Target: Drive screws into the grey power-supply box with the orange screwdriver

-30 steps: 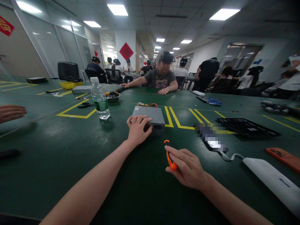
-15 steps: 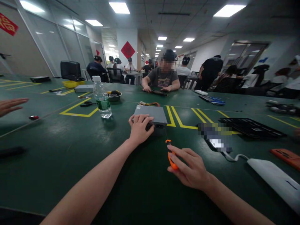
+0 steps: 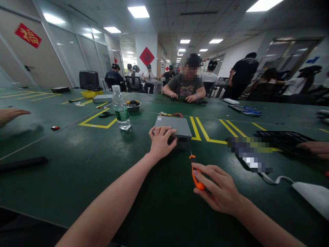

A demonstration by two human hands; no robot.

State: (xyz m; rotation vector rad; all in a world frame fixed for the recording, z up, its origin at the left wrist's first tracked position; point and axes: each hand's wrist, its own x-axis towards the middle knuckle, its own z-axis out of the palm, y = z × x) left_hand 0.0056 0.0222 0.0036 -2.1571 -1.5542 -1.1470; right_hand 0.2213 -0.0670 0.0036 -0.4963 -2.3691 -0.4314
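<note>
A flat grey metal box (image 3: 176, 125) lies on the green table (image 3: 77, 161) ahead of me. My left hand (image 3: 161, 142) rests on its near left corner, fingers curled over the top and front edge. My right hand (image 3: 218, 190) is closed round the orange handle of a screwdriver (image 3: 195, 175). The screwdriver's thin shaft points up toward the box's near face and its tip sits at that face. Coloured wires (image 3: 169, 114) stick out behind the box.
A water bottle (image 3: 121, 108) stands left of the box, with a metal bowl (image 3: 134, 106) behind it. A black tray (image 3: 285, 139) and a white device (image 3: 312, 195) with a cable lie to the right. Other people's hands show at both edges; a person (image 3: 189, 85) sits opposite.
The view has swung left, so everything sits further right in frame. My hands keep their hold on the box and the screwdriver. A hand has appeared at the right edge.
</note>
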